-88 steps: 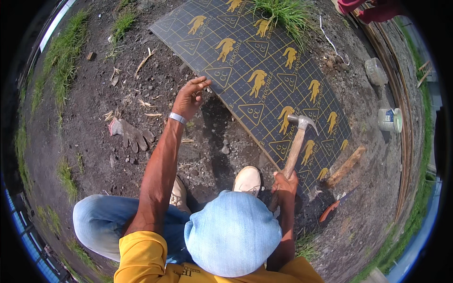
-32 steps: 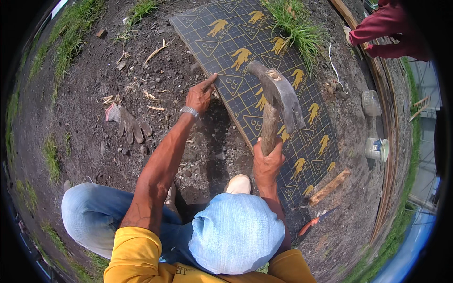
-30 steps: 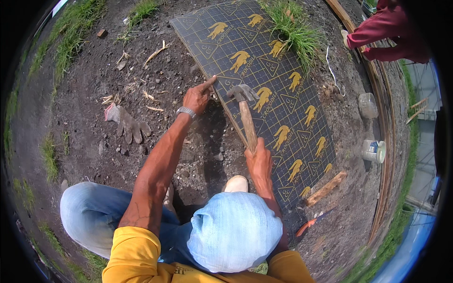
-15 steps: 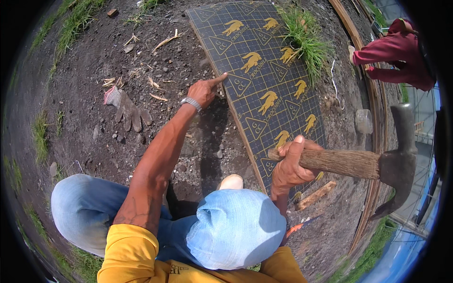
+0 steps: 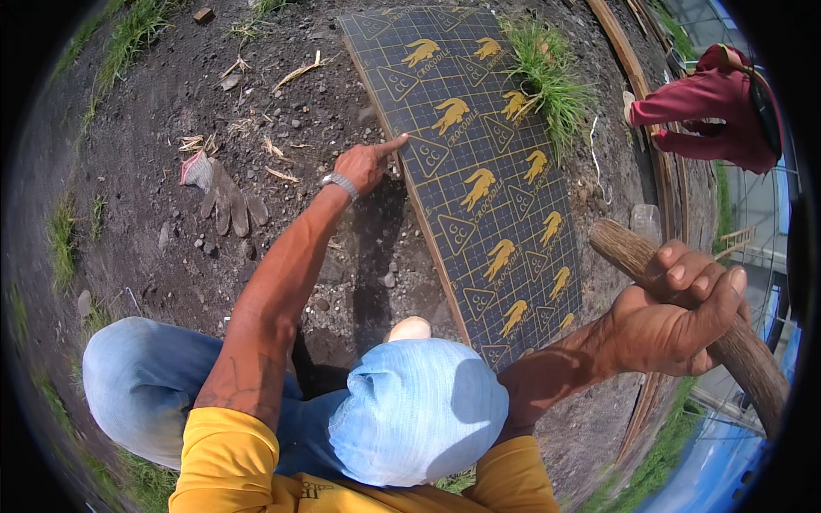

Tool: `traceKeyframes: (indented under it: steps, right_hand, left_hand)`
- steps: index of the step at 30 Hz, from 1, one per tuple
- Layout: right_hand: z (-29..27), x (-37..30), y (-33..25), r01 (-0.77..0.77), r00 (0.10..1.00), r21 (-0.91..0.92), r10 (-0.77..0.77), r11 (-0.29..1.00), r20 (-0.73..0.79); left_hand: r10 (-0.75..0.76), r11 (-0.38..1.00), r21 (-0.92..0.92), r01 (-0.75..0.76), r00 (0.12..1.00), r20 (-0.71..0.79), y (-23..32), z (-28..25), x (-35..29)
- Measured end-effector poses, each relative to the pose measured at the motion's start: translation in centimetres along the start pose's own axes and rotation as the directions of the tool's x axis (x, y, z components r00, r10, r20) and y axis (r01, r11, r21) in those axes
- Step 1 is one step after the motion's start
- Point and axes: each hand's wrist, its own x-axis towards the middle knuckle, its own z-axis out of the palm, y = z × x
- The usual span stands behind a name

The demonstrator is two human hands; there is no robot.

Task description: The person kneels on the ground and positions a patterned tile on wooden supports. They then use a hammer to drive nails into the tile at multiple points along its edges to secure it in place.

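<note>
A dark film-faced plywood sheet (image 5: 453, 171), printed with yellow grid lines and animal figures, lies slanting on the ground ahead of me. My left hand (image 5: 361, 168), with a metal-banded watch on its wrist, is at the sheet's left edge. Its index finger is stretched out, the tip resting on that edge; the other fingers are partly curled and hold nothing visible. Out to the right, my right hand (image 5: 676, 321) is wrapped round the wooden handle of a hammer (image 5: 624, 248). The handle's butt end points up and left; the hammer's head is outside the view.
A soiled work glove (image 5: 224, 195) lies on the dark stony soil at left. Grass (image 5: 552, 85) overhangs the sheet's far right edge. Long timbers (image 5: 629, 51) run along the right, near a clear plastic container (image 5: 646, 221). Another person in maroon clothing (image 5: 701, 107) is at the upper right.
My right hand has swung the hammer from above the sheet out to the right, and its head has left the view. My left hand stays at the sheet's edge.
</note>
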Motion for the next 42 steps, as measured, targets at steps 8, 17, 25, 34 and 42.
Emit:
traceKeyframes:
  steps: [8,17,25,34,42]
  right_hand:
    - [-9.6,-20.5,8.7,-0.2,0.397,-0.96,0.912,0.195,0.102]
    - [-2.1,-1.3,0.6,-0.183,0.982,-0.074,0.186,0.98,0.038]
    - [-6.6,-17.9,8.0,-0.101,0.493,-0.977,0.863,0.185,0.113]
    - [-9.8,-19.9,8.1,-0.428,0.71,-0.715,0.695,0.552,0.111]
    - [-15.2,-23.4,10.2,-0.247,0.442,-0.937,0.889,0.246,0.117]
  left_hand:
    - [-0.041,0.997,-0.066,0.049,0.992,0.115,-0.1,-0.9,0.8]
    - [-0.065,0.997,-0.036,0.07,0.99,0.129,0.0,-0.3,0.4]
    - [-0.104,0.991,-0.068,0.116,0.982,0.161,1.0,-1.3,0.3]
    - [-0.027,0.958,-0.288,0.0,0.996,-0.09,0.4,0.4,0.2]
    - [-0.388,0.05,-0.902,0.43,0.84,0.379,-0.2,-0.3,-0.4]
